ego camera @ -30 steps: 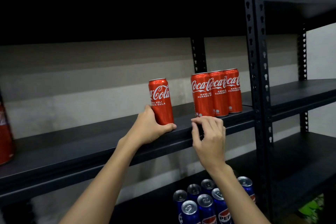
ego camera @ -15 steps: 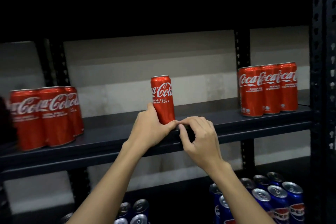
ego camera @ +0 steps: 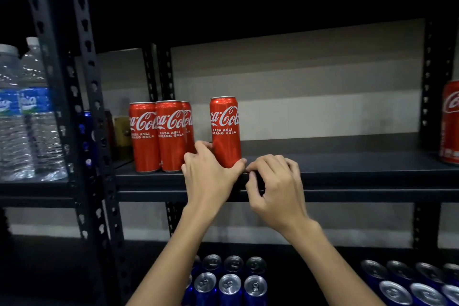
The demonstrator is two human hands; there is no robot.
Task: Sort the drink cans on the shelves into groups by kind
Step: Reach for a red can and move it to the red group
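Note:
A tall red Coca-Cola can (ego camera: 225,129) stands upright on the black middle shelf (ego camera: 347,164). My left hand (ego camera: 211,176) grips its base, thumb on the right side and fingers round the left. My right hand (ego camera: 275,186) rests on the shelf's front edge just right of the can, fingers curled and holding nothing. A group of three red Coca-Cola cans (ego camera: 161,135) stands a short gap to the left. Another red can (ego camera: 450,122) shows at the far right edge of the same shelf.
Blue Pepsi cans (ego camera: 229,281) stand in groups on the lower shelf, with more blue cans (ego camera: 409,283) at the right. Water bottles (ego camera: 24,119) fill the neighbouring rack on the left. A black upright post (ego camera: 94,131) divides the racks.
My left hand has slid the held can leftward along the shelf, close to the left group of red cans. My right hand has followed along the shelf edge. The view has turned left.

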